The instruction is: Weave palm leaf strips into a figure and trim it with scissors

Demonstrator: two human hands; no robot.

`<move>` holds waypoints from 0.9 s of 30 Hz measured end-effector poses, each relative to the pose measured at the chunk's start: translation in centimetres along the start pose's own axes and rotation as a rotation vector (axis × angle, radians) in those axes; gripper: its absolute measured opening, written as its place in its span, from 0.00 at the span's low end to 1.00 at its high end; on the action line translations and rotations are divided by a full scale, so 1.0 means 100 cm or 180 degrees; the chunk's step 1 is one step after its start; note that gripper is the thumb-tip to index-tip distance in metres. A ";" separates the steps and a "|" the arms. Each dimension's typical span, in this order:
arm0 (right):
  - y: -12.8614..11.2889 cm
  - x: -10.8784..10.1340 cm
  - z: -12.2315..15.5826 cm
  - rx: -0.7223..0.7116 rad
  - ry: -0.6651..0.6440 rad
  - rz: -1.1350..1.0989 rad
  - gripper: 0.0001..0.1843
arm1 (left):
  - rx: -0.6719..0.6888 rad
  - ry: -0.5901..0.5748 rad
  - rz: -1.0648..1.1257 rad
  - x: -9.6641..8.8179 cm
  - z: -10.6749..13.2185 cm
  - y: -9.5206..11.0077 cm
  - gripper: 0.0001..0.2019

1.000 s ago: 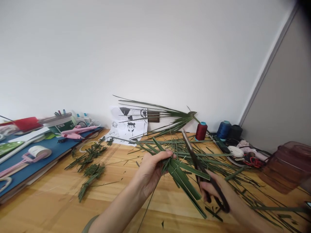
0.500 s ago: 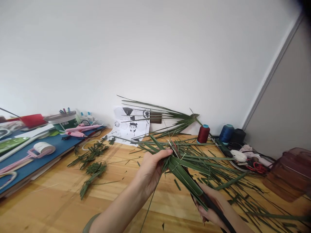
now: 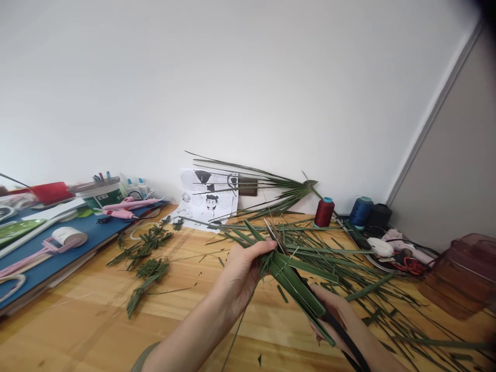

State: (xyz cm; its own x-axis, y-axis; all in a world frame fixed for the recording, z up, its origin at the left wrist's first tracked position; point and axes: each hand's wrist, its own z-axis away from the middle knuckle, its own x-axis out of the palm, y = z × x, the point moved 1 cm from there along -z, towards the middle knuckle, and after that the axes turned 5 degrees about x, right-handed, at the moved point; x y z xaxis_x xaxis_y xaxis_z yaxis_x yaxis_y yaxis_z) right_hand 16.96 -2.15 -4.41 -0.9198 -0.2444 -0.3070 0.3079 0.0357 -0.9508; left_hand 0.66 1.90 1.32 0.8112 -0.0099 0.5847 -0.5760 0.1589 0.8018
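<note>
Plainly, your left hand (image 3: 246, 266) is pinching — thumb pressed over the top — the narrow middle of a folded green leaf piece (image 3: 296, 287), which is sitting before you above the table, its broad strips slanting toward your right hand (image 3: 339, 312). Your right fingers are wrapping the dark handles of the scissors (image 3: 343, 336), though the leaf is partly hiding that grip. The blade tips are showing just beyond your left thumb; how wide they are parting, you can't tell.

Beneath, the wooden table (image 3: 186, 330) is carrying loose leaf strips (image 3: 329, 261) on the right and knotted leaf sprigs (image 3: 153, 268) on the left. A red spool (image 3: 324, 213) is standing near a blue spool (image 3: 360, 213), and a brownish see-through container (image 3: 457, 279) is sitting far right. Farther left, a pink glue gun (image 3: 126, 208) is lying over a blue board (image 3: 93, 248). Behind — a palm frond (image 3: 290, 188) is fanning out before printed sheets (image 3: 211, 204) and the white wall (image 3: 248, 82).
</note>
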 end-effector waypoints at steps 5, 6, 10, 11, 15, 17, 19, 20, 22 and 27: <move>0.009 0.005 -0.006 0.0087 -0.0279 -0.0043 0.07 | -0.0003 -0.0059 0.0008 -0.001 0.002 -0.001 0.03; 0.011 0.006 -0.006 0.0078 -0.0259 -0.0056 0.06 | -0.0007 -0.0071 0.0003 -0.001 0.002 -0.001 0.03; 0.016 0.006 -0.004 -0.0056 -0.0161 0.0057 0.04 | 0.0042 -0.0178 -0.0006 0.000 0.003 -0.001 0.03; 0.016 0.007 -0.003 -0.0110 -0.0133 0.0146 0.04 | 0.0058 -0.0183 -0.0011 0.000 0.003 -0.001 0.03; 0.013 0.011 -0.002 -0.0146 0.0051 0.0307 0.02 | 0.0074 -0.0196 -0.0074 0.000 0.003 -0.002 0.04; 0.009 0.013 -0.001 -0.0073 0.0164 0.0190 0.02 | 0.0064 -0.0208 -0.0120 -0.001 0.003 -0.002 0.05; 0.004 0.014 0.000 -0.0009 0.0214 0.0061 0.02 | 0.0044 -0.0196 -0.0156 -0.001 0.003 -0.003 0.05; 0.002 0.014 0.000 0.0019 0.0194 0.0004 0.03 | 0.0037 -0.0187 -0.0171 -0.001 0.003 -0.003 0.05; -0.001 0.013 0.002 0.0041 0.0226 -0.0107 0.05 | 0.0046 -0.0176 -0.0189 -0.001 0.003 -0.003 0.06; -0.003 0.015 0.008 0.0015 0.0386 -0.0184 0.09 | 0.0071 -0.0162 -0.0220 0.000 0.003 -0.003 0.05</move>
State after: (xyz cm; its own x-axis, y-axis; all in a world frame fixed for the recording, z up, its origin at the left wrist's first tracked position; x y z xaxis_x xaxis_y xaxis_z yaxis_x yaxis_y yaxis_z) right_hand 15.69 -3.26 -4.57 -0.9586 -0.1270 -0.2548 0.2543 0.0204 -0.9669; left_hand 0.82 1.51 1.13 0.8432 -0.0703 0.5330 -0.5215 0.1342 0.8426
